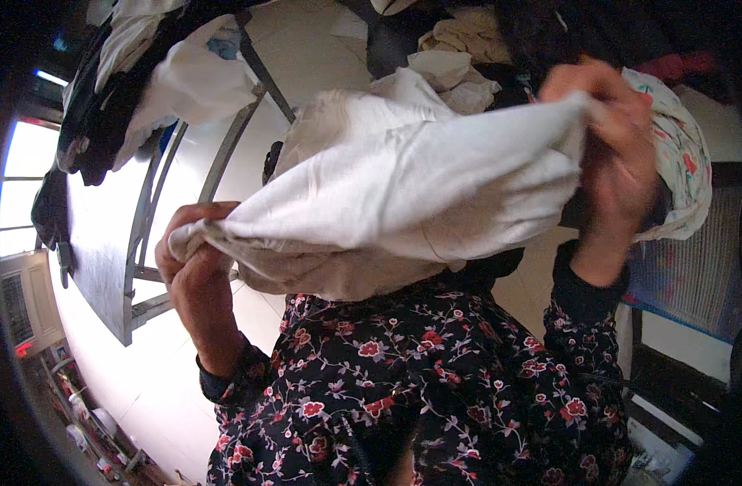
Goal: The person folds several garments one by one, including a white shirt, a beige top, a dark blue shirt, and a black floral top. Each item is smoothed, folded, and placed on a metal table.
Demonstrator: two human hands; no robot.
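A white cloth garment (371,182) is stretched between my two hands in front of my chest. My left hand (201,249) grips one bunched corner at the left. Higher up on the right, my right hand (620,133) pinches the opposite end, and it is blurred. The cloth sags in folds between them, and its lower part looks beige in shadow. Which kind of garment it is, I cannot tell. Below it shows the black floral clothing (407,376) that I wear.
Clothes (195,79) hang over a frame with metal legs (231,152) at the left. Beyond my right hand is a white patterned cloth bundle (681,158). More crumpled cloth (462,73) lies ahead. Several small items sit on a rack (91,419) at lower left, near the tiled floor (158,383).
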